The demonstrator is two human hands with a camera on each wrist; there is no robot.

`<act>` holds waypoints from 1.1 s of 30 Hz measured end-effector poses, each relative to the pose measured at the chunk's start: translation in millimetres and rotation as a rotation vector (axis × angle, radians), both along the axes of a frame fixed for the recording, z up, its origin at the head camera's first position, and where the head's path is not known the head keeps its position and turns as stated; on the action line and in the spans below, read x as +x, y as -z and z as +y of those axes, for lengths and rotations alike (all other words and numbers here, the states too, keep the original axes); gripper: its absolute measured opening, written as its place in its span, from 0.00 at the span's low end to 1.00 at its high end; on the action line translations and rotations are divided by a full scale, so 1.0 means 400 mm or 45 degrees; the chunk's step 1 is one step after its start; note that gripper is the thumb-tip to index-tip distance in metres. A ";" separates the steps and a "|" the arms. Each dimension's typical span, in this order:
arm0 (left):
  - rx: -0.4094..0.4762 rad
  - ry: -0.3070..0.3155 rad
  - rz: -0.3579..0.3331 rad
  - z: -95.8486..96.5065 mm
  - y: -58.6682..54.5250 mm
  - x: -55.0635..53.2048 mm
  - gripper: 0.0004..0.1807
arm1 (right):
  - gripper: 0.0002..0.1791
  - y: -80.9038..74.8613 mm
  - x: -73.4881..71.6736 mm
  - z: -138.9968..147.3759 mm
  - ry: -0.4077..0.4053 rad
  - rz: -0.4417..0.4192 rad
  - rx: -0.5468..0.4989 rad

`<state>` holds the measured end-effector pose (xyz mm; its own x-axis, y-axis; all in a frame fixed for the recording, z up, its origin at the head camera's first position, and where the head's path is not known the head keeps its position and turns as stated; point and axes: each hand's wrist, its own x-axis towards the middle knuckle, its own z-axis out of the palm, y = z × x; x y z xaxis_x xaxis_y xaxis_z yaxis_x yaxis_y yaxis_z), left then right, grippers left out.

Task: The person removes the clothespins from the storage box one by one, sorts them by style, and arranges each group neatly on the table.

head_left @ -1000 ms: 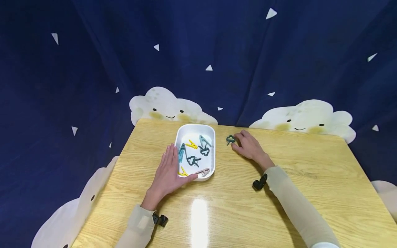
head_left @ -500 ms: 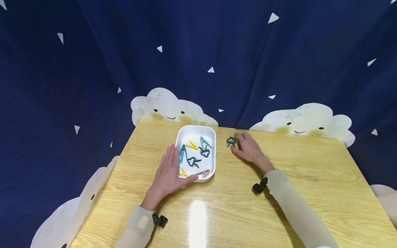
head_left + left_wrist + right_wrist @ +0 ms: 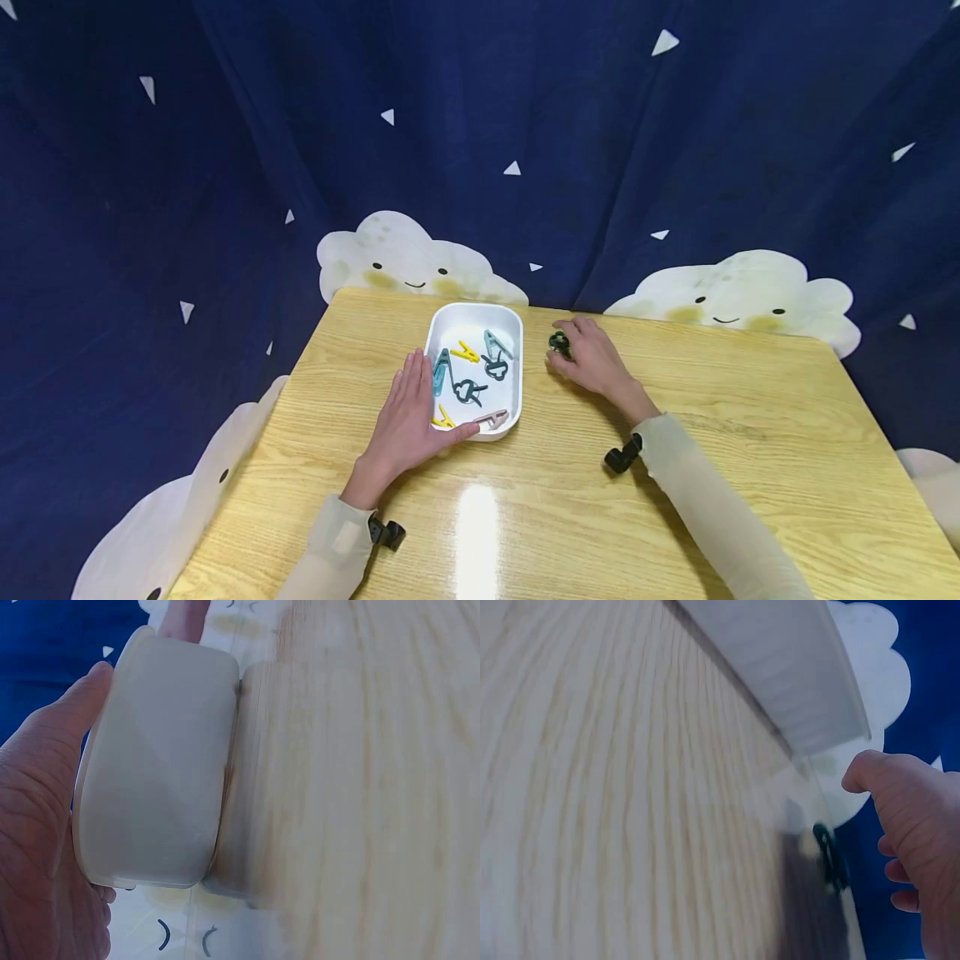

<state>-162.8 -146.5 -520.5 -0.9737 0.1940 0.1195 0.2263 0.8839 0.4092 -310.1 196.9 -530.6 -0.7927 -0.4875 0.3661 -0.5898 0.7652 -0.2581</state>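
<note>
A white rectangular tray [image 3: 519,383] holds several clips: two dark green cloud-shaped clips [image 3: 468,392], blue-green clips [image 3: 441,372], yellow clips [image 3: 467,352] and a pinkish one [image 3: 492,418]. My left hand [image 3: 401,417] rests along the tray's left side with straight fingers, its thumb across the near rim. In the left wrist view the tray's outer wall [image 3: 154,765] stands beside the thumb. To the right of the tray, another dark green clip [image 3: 831,859] lies on the table. Over it hovers my right hand [image 3: 597,358], thumb and fingers spread apart on either side.
A pale wooden table [image 3: 600,500] bears everything. Behind its far edge hangs a dark blue curtain [image 3: 465,100] with white triangles and smiling clouds. A bright glare patch [image 3: 477,533] shows on the near part of the tabletop.
My right hand has shifted slightly left, so its fingers now reach over the dark green clip and partly cover it. My left hand and the tray have stayed put.
</note>
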 end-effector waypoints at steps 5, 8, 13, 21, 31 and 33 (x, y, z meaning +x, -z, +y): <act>0.000 -0.001 0.000 -0.002 -0.002 0.001 0.77 | 0.28 -0.028 0.011 -0.043 -0.035 0.024 -0.005; 0.006 -0.001 0.004 -0.002 -0.003 0.001 0.77 | 0.27 -0.043 0.017 -0.066 -0.059 0.045 -0.017; 0.012 0.000 0.017 -0.004 -0.002 0.000 0.77 | 0.25 -0.059 0.023 -0.097 -0.097 0.079 -0.044; 0.000 0.001 0.065 -0.007 0.002 -0.002 0.76 | 0.25 -0.086 0.034 -0.152 -0.143 0.030 -0.003; -0.010 0.008 0.044 -0.004 0.006 -0.002 0.76 | 0.29 -0.102 0.042 -0.211 -0.171 -0.042 0.141; -0.016 0.004 0.039 -0.004 0.007 -0.001 0.77 | 0.30 -0.103 0.041 -0.220 -0.173 -0.071 0.182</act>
<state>-163.3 -148.0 -523.2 -0.9689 0.1989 0.1471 0.2417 0.8881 0.3910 -293.6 108.9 -489.5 -0.7330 -0.6354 0.2428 -0.6781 0.7106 -0.1877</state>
